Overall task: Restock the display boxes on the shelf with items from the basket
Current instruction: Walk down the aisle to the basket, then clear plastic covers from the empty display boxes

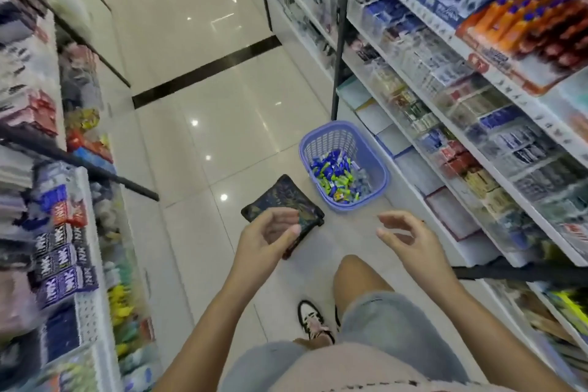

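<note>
Head camera looks down a shop aisle with a glossy tiled floor [197,73] and stocked shelving on both sides. A person's left hand [270,232] and right hand [404,237] are held forward at about the same height, both empty, the fingers [288,216] loosely curled and apart, gripping nothing. Beyond them a purple plastic basket [321,137] sits on the floor, just beside the foot of the right-hand shelf [423,188]. Its bottom holds a heap of small blue and green packets [334,178]. A dark patterned pouch [280,194] lies on the floor just left of the basket, partly hidden behind the left hand, which seems to hover above it, not touch it. Display boxes [477,181] on the shelf are too blurred to tell which one needs filling. The step in hand appears to be reaching down for packets. It would go best by crouching close, scooping a modest handful from the top of the heap, gripping firmly so none spill, and keeping clear of the pouch.
</note>
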Available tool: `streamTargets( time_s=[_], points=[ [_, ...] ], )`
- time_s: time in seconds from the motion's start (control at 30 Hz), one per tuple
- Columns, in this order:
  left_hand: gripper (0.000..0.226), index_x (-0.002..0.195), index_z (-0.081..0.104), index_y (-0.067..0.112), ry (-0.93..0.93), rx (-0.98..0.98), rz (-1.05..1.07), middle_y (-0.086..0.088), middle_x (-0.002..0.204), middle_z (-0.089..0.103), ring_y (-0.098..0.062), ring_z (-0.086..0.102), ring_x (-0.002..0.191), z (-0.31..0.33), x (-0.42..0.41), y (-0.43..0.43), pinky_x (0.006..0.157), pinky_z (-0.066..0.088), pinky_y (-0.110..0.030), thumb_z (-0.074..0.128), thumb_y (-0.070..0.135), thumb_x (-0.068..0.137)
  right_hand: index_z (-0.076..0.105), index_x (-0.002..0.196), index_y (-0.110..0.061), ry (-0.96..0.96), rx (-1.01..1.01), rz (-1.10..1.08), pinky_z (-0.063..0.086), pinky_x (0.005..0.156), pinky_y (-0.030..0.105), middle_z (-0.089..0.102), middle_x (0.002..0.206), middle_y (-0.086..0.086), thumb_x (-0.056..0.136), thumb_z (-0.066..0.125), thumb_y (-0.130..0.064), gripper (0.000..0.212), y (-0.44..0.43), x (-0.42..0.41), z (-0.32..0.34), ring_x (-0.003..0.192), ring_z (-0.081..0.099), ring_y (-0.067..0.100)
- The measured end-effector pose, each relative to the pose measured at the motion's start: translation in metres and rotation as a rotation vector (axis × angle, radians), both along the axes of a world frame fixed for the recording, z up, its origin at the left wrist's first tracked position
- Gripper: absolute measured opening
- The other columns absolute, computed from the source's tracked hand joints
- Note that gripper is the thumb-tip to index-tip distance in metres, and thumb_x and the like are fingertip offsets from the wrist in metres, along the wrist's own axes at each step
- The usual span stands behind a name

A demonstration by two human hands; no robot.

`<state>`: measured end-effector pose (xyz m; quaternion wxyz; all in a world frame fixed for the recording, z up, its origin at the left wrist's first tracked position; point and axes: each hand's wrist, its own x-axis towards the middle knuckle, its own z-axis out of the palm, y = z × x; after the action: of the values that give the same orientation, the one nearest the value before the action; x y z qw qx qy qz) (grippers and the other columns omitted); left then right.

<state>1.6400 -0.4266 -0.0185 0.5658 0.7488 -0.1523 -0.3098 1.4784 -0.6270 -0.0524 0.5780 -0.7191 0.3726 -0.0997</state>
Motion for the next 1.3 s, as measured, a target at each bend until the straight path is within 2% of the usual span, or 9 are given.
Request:
streamTargets(
  time_s=[0.2, 0.33, 0.47, 0.63, 0.8, 1.0, 1.13, 1.23, 1.3],
  points=[
    [0.019, 0.101, 0.067, 0.017, 0.062, 0.037, -0.156, 0.000, 0.100, 0.071, -0.016, 0.067, 0.095, -0.030, 0.083, -0.078, 0.084, 0.054, -0.033, 0.069, 0.009, 0.084, 0.064, 0.099, -0.027, 0.042, 0.053, -0.156, 0.045, 0.073, 0.002, 0.064, 0.101, -0.015, 0.083, 0.069, -0.016, 0.020, -0.051, 0.060, -0.031, 0.090, 0.059, -0.010],
    [0.017, 0.099, 0.068, 0.020, 0.048, 0.065, -0.229, 0.003, 0.097, 0.071, -0.014, 0.067, 0.089, -0.045, 0.133, -0.142, 0.070, 0.052, -0.021, 0.069, 0.010, 0.085, 0.063, 0.096, -0.029, 0.062, 0.087, -0.195, 0.046, 0.073, 0.010, 0.064, 0.098, -0.016, 0.084, 0.069, -0.017, 0.018, -0.104, 0.111, -0.048, 0.091, 0.059, -0.006],
    [0.016, 0.098, 0.068, 0.025, -0.034, 0.083, -0.339, 0.009, 0.096, 0.071, -0.009, 0.066, 0.088, -0.055, 0.184, -0.210, 0.075, 0.052, -0.017, 0.070, 0.016, 0.085, 0.061, 0.095, -0.034, 0.096, 0.093, -0.233, 0.045, 0.072, 0.004, 0.062, 0.098, -0.018, 0.085, 0.068, -0.021, 0.017, -0.158, 0.155, -0.061, 0.093, 0.056, -0.011],
    [0.016, 0.101, 0.067, 0.027, -0.102, 0.150, -0.488, 0.013, 0.098, 0.069, -0.003, 0.065, 0.089, -0.076, 0.241, -0.280, 0.077, 0.053, -0.017, 0.070, 0.026, 0.085, 0.059, 0.103, -0.025, 0.155, 0.128, -0.334, 0.044, 0.081, 0.020, 0.060, 0.104, -0.011, 0.088, 0.065, -0.022, 0.016, -0.198, 0.196, -0.080, 0.095, 0.057, 0.003],
    [0.017, 0.102, 0.066, 0.021, -0.079, 0.197, -0.668, 0.011, 0.097, 0.069, 0.000, 0.063, 0.087, -0.118, 0.269, -0.332, 0.075, 0.052, -0.015, 0.069, 0.022, 0.086, 0.059, 0.110, -0.016, 0.278, 0.141, -0.415, 0.041, 0.078, 0.020, 0.057, 0.106, -0.004, 0.090, 0.063, -0.020, 0.021, -0.214, 0.219, -0.116, 0.092, 0.055, 0.010],
    [0.022, 0.108, 0.065, 0.016, -0.148, 0.346, -1.055, 0.009, 0.098, 0.067, -0.006, 0.064, 0.093, -0.239, 0.301, -0.405, 0.084, 0.053, -0.025, 0.066, 0.023, 0.087, 0.061, 0.112, -0.008, 0.434, 0.124, -0.474, 0.044, 0.080, 0.022, 0.063, 0.111, 0.006, 0.087, 0.065, -0.021, 0.028, -0.243, 0.245, -0.218, 0.096, 0.061, 0.018],
    [0.028, 0.114, 0.063, 0.011, -0.265, 0.445, -1.318, 0.001, 0.108, 0.067, -0.015, 0.063, 0.101, -0.342, 0.311, -0.445, 0.090, 0.050, -0.027, 0.065, 0.022, 0.088, 0.055, 0.123, -0.003, 0.519, 0.245, -0.548, 0.039, 0.074, 0.009, 0.059, 0.125, 0.011, 0.089, 0.062, -0.020, 0.038, -0.248, 0.254, -0.315, 0.110, 0.059, 0.024],
    [0.028, 0.114, 0.063, 0.012, -0.375, 0.520, -1.423, 0.000, 0.110, 0.066, -0.016, 0.063, 0.104, -0.424, 0.313, -0.462, 0.084, 0.043, -0.018, 0.063, 0.025, 0.090, 0.054, 0.127, -0.006, 0.606, 0.296, -0.541, 0.041, 0.094, 0.026, 0.055, 0.128, 0.015, 0.089, 0.059, -0.026, 0.043, -0.247, 0.256, -0.392, 0.119, 0.052, 0.029],
    [0.030, 0.116, 0.062, 0.011, -0.437, 0.548, -1.511, -0.004, 0.114, 0.066, -0.019, 0.062, 0.107, -0.479, 0.310, -0.471, 0.086, 0.044, -0.021, 0.062, 0.026, 0.090, 0.055, 0.123, -0.003, 0.639, 0.317, -0.559, 0.045, 0.095, 0.033, 0.055, 0.127, 0.017, 0.090, 0.057, -0.024, 0.039, -0.249, 0.257, -0.445, 0.116, 0.054, 0.032]
  ],
)
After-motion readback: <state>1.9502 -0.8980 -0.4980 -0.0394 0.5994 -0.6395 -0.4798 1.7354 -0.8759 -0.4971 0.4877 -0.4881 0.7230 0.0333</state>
